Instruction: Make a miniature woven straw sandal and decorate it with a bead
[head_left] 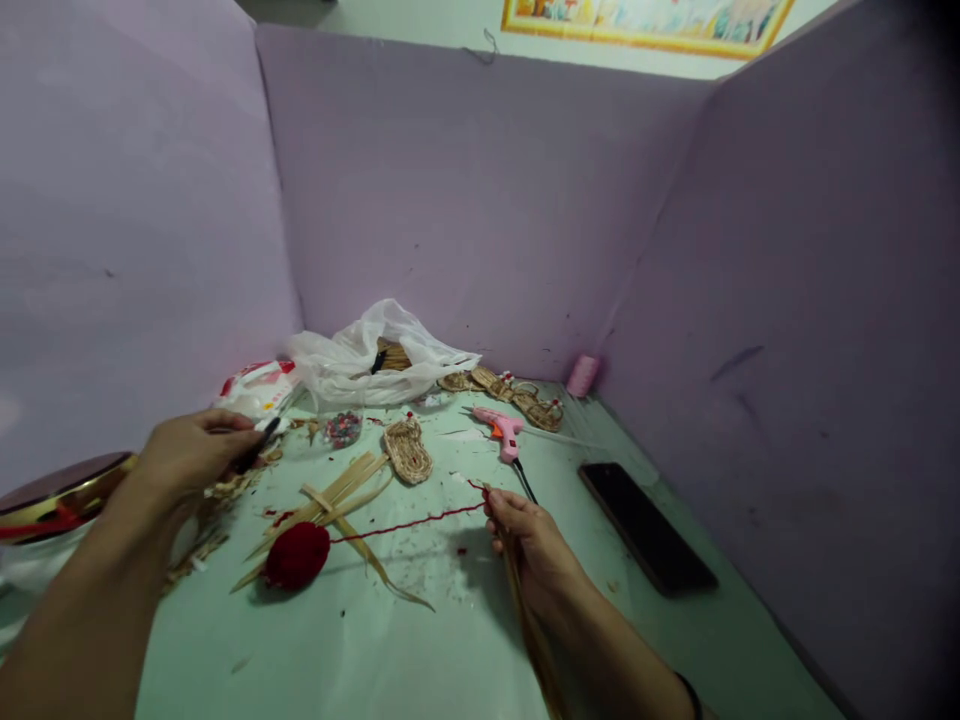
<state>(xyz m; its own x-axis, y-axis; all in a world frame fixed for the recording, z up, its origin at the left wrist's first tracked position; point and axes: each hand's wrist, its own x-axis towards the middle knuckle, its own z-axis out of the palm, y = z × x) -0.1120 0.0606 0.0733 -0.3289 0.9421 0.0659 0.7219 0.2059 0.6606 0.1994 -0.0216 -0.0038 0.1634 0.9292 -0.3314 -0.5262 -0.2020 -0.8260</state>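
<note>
On the left, my left hand [202, 448] is closed around a slim dark tool [259, 446], whose kind I cannot make out. My right hand [529, 540] pinches a bundle of dried straw strips [531, 640] hanging toward the front edge, with the end of a red yarn [409, 524] at its tip. That yarn runs taut across to a red yarn ball [297, 556] on the table. Behind the ball lie loose flat straw strips [341, 492]. A small woven straw sole [407, 450] with a red bead rests farther back, between my hands.
A pink glue gun [504, 430], a dark phone [646, 528], finished woven slippers [536, 402] and a pink roll [583, 376] occupy the right side. Beads in a clear cup [343, 428], a white plastic bag [375, 360] and a round tin [64, 490] stand left. Purple panels [480, 200] enclose the table.
</note>
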